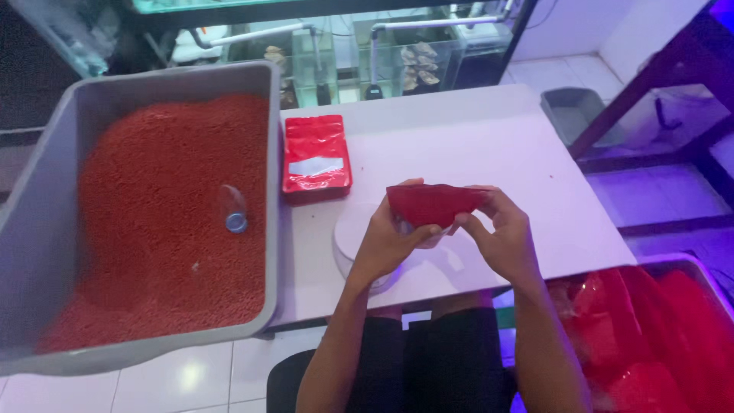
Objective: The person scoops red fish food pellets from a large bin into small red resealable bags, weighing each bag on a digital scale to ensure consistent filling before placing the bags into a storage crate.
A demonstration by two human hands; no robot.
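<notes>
Head view: both hands hold a red pouch (pixel 434 203) above a round white scale (pixel 359 237) near the desk's (pixel 489 153) front edge; left hand (pixel 390 241) and right hand (pixel 501 233) grip clamped on its ends. A grey tub (pixel 46 206) of red pellets (pixel 168 214) sits at the left edge, with a filled red bag (pixel 315 158) just beside it.

Red pouch (pixel 434 204) looked glossy plastic film; grey tub (pixel 46 229) matt plastic w/ rough red granules (pixel 153 229); table (pixel 474 145) smooth, white, matt
</notes>
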